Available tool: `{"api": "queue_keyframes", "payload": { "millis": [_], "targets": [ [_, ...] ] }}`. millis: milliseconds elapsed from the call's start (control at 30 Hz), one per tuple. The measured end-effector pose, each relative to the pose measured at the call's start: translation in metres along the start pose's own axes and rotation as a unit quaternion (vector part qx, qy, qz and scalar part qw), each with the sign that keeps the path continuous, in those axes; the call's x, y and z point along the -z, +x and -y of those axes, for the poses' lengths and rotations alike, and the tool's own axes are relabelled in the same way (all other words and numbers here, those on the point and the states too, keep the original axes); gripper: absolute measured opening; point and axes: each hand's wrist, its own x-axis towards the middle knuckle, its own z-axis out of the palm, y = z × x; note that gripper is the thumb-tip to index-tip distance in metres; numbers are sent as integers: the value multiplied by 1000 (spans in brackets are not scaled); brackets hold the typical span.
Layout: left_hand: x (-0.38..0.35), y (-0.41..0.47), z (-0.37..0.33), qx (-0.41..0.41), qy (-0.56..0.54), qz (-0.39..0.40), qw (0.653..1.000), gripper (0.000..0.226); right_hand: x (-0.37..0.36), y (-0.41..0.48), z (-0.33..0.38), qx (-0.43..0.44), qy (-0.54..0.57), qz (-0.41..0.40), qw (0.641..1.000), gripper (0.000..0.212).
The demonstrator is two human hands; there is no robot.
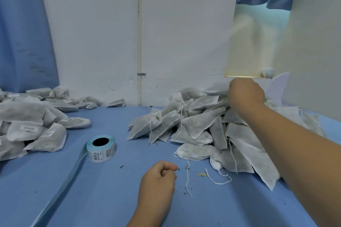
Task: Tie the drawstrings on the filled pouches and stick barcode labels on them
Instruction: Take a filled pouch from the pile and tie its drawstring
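Right hand (246,92) sits atop the untied pouch pile (199,127) — fingers hidden, grip unclear; left hand (158,178) rests fisted, empty, near 1 label roll (101,149).

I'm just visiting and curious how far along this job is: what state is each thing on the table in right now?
Left pile: pouches labelled.
Right pile: pouches unlabelled, strings hanging loose.
Label roll: partly unwound, liner trailing.
Right hand: gripping a pouch atop the right pile.
Left hand: curled, holding nothing visible.
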Motion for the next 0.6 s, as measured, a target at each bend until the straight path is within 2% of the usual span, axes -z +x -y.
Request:
{"api": "queue_keyframes", "payload": {
  "millis": [167, 233, 367, 467, 600],
  "targets": [
    [0, -2, -1, -2, -3, -1, 1000, 31, 14, 1, -17, -24, 156, -66, 985, 31],
    [1, -3, -1, -4, -4, -3, 1000, 30, 20, -8, -23, -31, 234, -74, 969, 38],
    [1, -5, -1, -6, -4, -11, 1000, 28, 27, -48, -27, 6, 364, -111, 925, 35],
    [2, -9, -2, -27, 2, -27, 999, 26, 23, -99, -26, 31, 471, -78, 878, 31],
    [1, -19, -12, -95, -16, -71, 993, 16, 0, -165, -24, 58, 544, 31, 837, 29]
  ]
}}
